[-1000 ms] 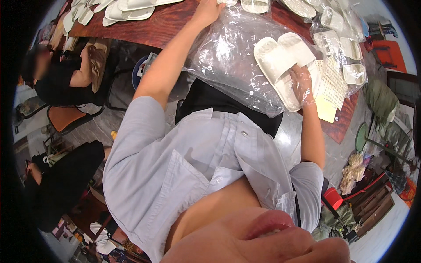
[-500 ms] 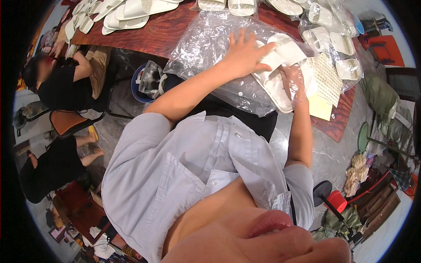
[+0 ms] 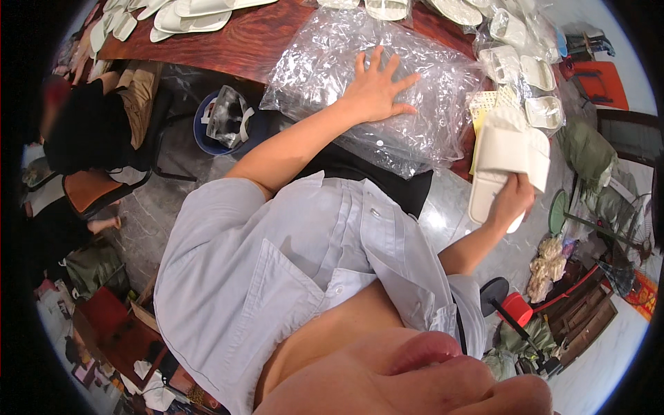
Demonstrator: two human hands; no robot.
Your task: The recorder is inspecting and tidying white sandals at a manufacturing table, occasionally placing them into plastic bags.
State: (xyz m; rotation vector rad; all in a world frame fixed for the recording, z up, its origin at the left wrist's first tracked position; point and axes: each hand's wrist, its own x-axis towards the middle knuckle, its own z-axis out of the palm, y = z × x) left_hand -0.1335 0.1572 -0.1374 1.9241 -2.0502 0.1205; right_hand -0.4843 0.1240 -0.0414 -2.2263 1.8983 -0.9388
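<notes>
My left hand (image 3: 379, 91) lies flat with fingers spread on a stack of clear plastic bags (image 3: 432, 72), near the front edge of the reddish wooden table (image 3: 235, 45). Off to the right, my right hand (image 3: 513, 199) grips a pair of white slide slippers (image 3: 503, 149) around their straps, the two pressed together. The slippers are out of the plastic and hang over the table's right front corner. They partly cover yellow printed paper (image 3: 478, 124) behind them.
Loose white slippers (image 3: 197, 26) are heaped at the table's far left. Bagged slippers (image 3: 538, 72) line the right side. A blue bucket (image 3: 203, 131) with plastic inside stands left of me. Another person (image 3: 90, 135) sits farther left. A red stool (image 3: 515, 308) is at lower right.
My right hand has drawn the slippers out of the plastic bag area and moved them right, toward me. My left hand stays on the bags, slightly shifted left and nearer.
</notes>
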